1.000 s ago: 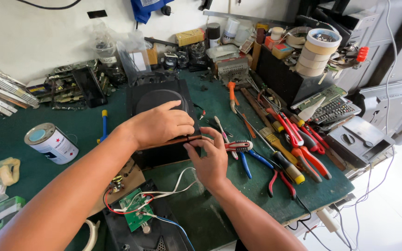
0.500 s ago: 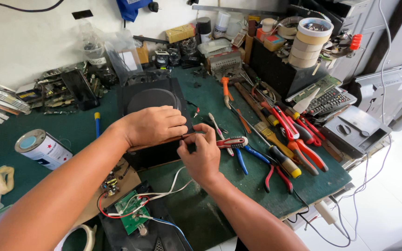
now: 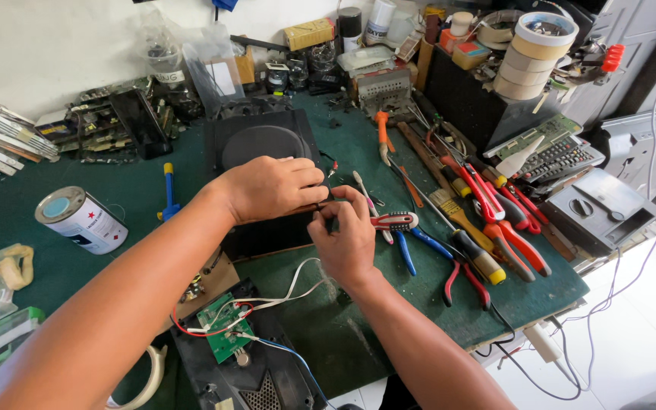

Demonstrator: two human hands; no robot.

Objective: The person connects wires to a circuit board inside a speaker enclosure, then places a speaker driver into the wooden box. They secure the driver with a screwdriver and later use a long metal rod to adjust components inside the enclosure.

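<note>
- The bench (image 3: 77, 262) has a green mat on top.
- A black speaker box (image 3: 263, 140) lies at its middle.
- A paint tin (image 3: 81, 220) lies on its side at the left.
- Pliers (image 3: 468, 269), screwdrivers (image 3: 381, 137) and cutters (image 3: 514, 228) lie spread at the right.
- A green circuit board (image 3: 224, 326) with wires sits near the front edge.

1 head view, steeply downward, close

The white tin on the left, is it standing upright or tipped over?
Tipped over. The tin lies on its side on the green mat, round end toward the camera.

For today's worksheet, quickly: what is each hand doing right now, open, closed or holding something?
Left hand: curled palm-down on the black speaker box, gripping its edge.
Right hand: fingertips pinched at that edge; contents cannot be told.
</note>
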